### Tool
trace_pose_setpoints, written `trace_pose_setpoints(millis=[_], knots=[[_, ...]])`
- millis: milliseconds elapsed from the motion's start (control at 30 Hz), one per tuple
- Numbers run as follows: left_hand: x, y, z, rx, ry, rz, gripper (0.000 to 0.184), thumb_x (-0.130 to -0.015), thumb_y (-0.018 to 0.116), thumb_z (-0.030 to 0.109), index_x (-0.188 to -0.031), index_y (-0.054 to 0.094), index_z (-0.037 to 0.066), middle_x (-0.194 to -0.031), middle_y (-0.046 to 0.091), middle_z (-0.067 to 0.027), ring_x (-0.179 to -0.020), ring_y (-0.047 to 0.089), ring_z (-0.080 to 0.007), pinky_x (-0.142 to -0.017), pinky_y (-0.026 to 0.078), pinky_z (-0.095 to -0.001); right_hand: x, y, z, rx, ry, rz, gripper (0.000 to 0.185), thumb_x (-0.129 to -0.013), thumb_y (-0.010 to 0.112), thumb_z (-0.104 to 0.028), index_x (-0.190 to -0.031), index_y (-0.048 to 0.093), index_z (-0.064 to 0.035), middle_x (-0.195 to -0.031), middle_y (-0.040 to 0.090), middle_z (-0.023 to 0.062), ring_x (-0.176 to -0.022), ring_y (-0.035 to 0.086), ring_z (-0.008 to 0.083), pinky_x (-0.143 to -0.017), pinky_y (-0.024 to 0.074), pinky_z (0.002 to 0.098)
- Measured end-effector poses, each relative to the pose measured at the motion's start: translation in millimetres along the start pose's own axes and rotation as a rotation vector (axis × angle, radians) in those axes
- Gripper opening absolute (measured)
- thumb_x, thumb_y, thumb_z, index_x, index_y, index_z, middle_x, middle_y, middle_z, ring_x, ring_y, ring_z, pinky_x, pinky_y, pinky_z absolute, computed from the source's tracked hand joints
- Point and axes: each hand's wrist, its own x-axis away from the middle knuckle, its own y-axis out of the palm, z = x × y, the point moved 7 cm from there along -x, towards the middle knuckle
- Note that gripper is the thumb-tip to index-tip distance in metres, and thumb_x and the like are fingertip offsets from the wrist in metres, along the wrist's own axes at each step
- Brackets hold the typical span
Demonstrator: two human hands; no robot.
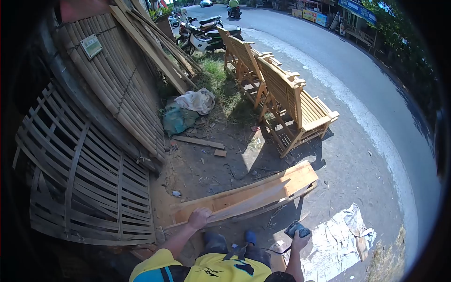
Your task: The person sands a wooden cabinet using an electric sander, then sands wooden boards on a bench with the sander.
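Note:
In front of me a long, pale wooden board (244, 199) lies across a low wooden bench (307, 189). My left hand (199, 218) is closed on the board's near edge, towards its left end. Out to the right, beyond the board, my right hand (301, 241) grips a dark teal electric sander (297, 229) from above. A black cord (277, 251) trails from the tool towards my legs. The sander is held apart from the board, above the ground beside a white cloth.
Slatted wooden chairs (300, 105) stand ahead by the road (376, 80). Left are a slatted bamboo panel (89, 178) and a bamboo wall (108, 70). A white sheet (336, 244) lies at right. Sacks (181, 120), wood scraps (220, 152) and parked motorbikes (206, 37) lie beyond.

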Motion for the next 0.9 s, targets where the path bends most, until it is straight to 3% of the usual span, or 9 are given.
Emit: trace_pose_setpoints(millis=[167, 267, 367, 500, 600, 700, 767, 900], knots=[[-44, 40, 0, -0.075, 0.049, -0.003, 0.026, -0.099, 0.067, 0.038, -0.094, 0.073, 0.014, -0.102, 0.071, -0.0048, -0.107, 0.069, -0.0240, -0.090, 0.054, -0.0434, -4, 6, -91, -0.102, -0.217, -0.066, 0.076, -0.084, 0.082, -0.019, -0.149, 0.047, 0.0021, -0.137, 0.059, 0.0286, -0.128, 0.060, 0.0435, -0.111, 0.0472, 0.0481], [-51, 69, -18, -0.059, 0.011, 0.020, 0.024, -0.099, 0.069, 0.037, -0.095, 0.074, 0.014, -0.104, 0.071, -0.0049, -0.106, 0.069, -0.0252, -0.089, 0.054, -0.0440, 8, 3, -147, -0.087, -0.381, -0.082, 0.077, -0.083, 0.082, -0.019, -0.149, 0.047, 0.0019, -0.137, 0.059, 0.0265, -0.130, 0.059, 0.0423, -0.111, 0.0465, 0.0476], [-46, 100, -44, -0.068, -0.061, -0.005, 0.023, -0.097, 0.071, 0.038, -0.098, 0.075, 0.015, -0.103, 0.071, -0.0056, -0.106, 0.069, -0.0256, -0.090, 0.054, -0.0439, 12, 10, -182, -0.107, -0.409, -0.143, 0.077, -0.082, 0.082, -0.019, -0.148, 0.049, 0.0014, -0.137, 0.059, 0.0252, -0.129, 0.059, 0.0416, -0.112, 0.0463, 0.0470], [-24, 126, -64, 0.019, -0.127, -0.116, 0.023, -0.095, 0.074, 0.036, -0.101, 0.076, 0.015, -0.104, 0.072, -0.0065, -0.109, 0.069, -0.0266, -0.091, 0.055, -0.0451, 16, 38, -213, -0.088, -0.438, -0.231, 0.075, -0.080, 0.081, -0.018, -0.146, 0.051, 0.0013, -0.134, 0.061, 0.0248, -0.125, 0.062, 0.0404, -0.109, 0.0491, 0.0464], [-11, 122, -73, 0.180, -0.205, -0.048, 0.024, -0.093, 0.078, 0.032, -0.110, 0.077, 0.015, -0.108, 0.072, -0.0073, -0.112, 0.069, -0.0302, -0.095, 0.057, -0.0477, 23, 63, -221, -0.017, -0.487, -0.284, 0.076, -0.079, 0.083, -0.020, -0.145, 0.052, 0.0016, -0.134, 0.063, 0.0241, -0.124, 0.064, 0.0410, -0.107, 0.0522, 0.0472], [7, 105, -108, 0.238, -0.418, -0.188, 0.033, -0.093, 0.077, 0.041, -0.112, 0.077, 0.014, -0.113, 0.075, -0.0108, -0.109, 0.071, -0.0366, -0.093, 0.058, -0.0503, 33, 84, -235, 0.072, -0.540, -0.318, 0.077, -0.079, 0.085, -0.026, -0.145, 0.053, -0.0007, -0.133, 0.063, 0.0254, -0.121, 0.065, 0.0440, -0.103, 0.0537, 0.0484], [23, 116, -137, 0.316, -0.365, -0.151, 0.036, -0.097, 0.072, 0.045, -0.108, 0.076, 0.011, -0.106, 0.078, -0.0143, -0.098, 0.074, -0.0387, -0.083, 0.059, -0.0529, 40, 98, -238, 0.141, -0.582, -0.311, 0.076, -0.080, 0.084, -0.029, -0.144, 0.054, -0.0007, -0.130, 0.064, 0.0248, -0.120, 0.066, 0.0432, -0.101, 0.0549, 0.0483], [23, 128, -151, 0.234, -0.326, -0.205, 0.035, -0.099, 0.071, 0.045, -0.105, 0.074, 0.011, -0.101, 0.077, -0.0147, -0.095, 0.074, -0.0395, -0.081, 0.058, -0.0533, 64, 138, -253, 0.182, -0.667, -0.360, 0.078, -0.080, 0.085, -0.031, -0.145, 0.053, -0.0039, -0.127, 0.064, 0.0215, -0.116, 0.067, 0.0411, -0.097, 0.0574, 0.0497]])
